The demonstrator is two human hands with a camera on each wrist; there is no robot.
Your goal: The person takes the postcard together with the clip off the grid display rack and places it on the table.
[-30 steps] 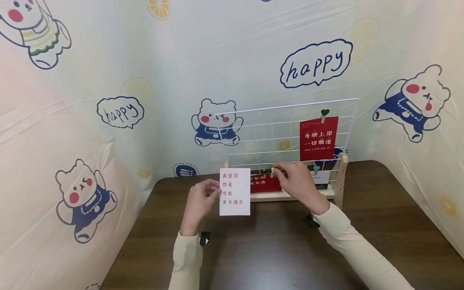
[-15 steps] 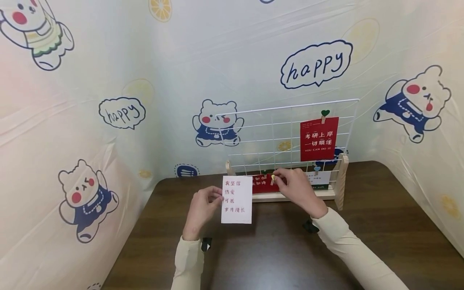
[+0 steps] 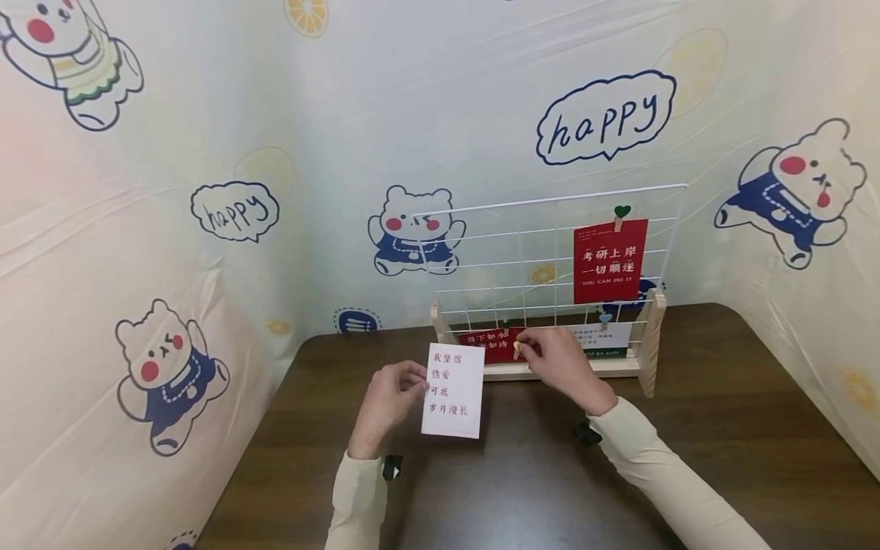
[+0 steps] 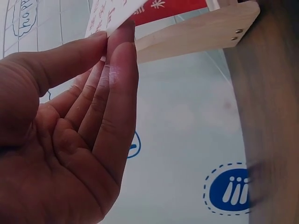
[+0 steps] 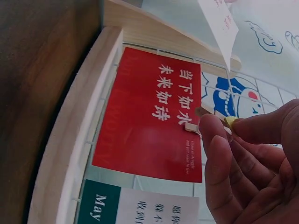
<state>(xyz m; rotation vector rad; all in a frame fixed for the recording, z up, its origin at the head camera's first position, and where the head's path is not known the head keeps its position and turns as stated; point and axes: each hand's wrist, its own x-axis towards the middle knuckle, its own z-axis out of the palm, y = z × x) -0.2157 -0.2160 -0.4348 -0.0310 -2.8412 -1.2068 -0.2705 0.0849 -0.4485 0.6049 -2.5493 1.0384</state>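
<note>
Dark brown wood grain marks the one table [image 3: 522, 489], with a pale cloth [image 3: 495, 99] around it. Nearest are two cream sleeves [image 3: 357, 489], each with one black device [image 3: 393, 467] at the wrist. Above the left half of the table, the left hand [image 3: 388, 401] has its thumb and fingers clamped on the left edge of one white card [image 3: 454, 424], slightly tilted and bearing four lines of red characters. Right of it, the right hand [image 3: 560, 367] pinches one yellow-topped clip [image 5: 230, 122] between thumb and fingers, in front of the rack's lower red card; whether it touches is hard to tell.

Beyond, near the table's far edge, one wooden stand [image 3: 649, 359] with two uprights carries one white wire rack [image 3: 550, 200]. Three cards hang there: a lower red card [image 5: 145, 112], a white-and-green card [image 3: 603, 340] beside it, and an upper red card [image 3: 609, 279] towards the table's far right corner. Three clips hold them, two green and one blue [image 3: 606, 321]. Farthest, the cloth shows four printed bears [image 3: 415, 237] and two "happy" bubbles [image 3: 605, 118].
</note>
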